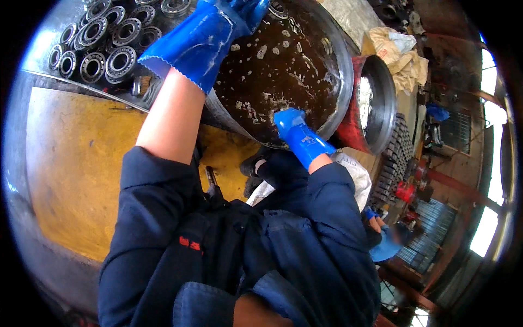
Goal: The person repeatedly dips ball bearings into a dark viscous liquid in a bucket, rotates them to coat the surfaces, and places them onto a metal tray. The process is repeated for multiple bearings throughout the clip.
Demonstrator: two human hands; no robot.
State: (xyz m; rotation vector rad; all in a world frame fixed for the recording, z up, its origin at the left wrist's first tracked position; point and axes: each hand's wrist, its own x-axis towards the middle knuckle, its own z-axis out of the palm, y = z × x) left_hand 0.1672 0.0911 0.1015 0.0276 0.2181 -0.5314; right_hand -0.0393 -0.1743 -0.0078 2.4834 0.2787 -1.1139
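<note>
Head view: bearings [116,34] lie near the tub [347,71], likely for reach; how left hand [234,17] and right hand [293,124] grip, I cannot tell.

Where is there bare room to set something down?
The yellow surface left of the left sleeve, below the metal edge, looks bare; its height is unclear. Crowded: the pile of bearings beyond that edge, and the dark blocks beside the red drum.
</note>
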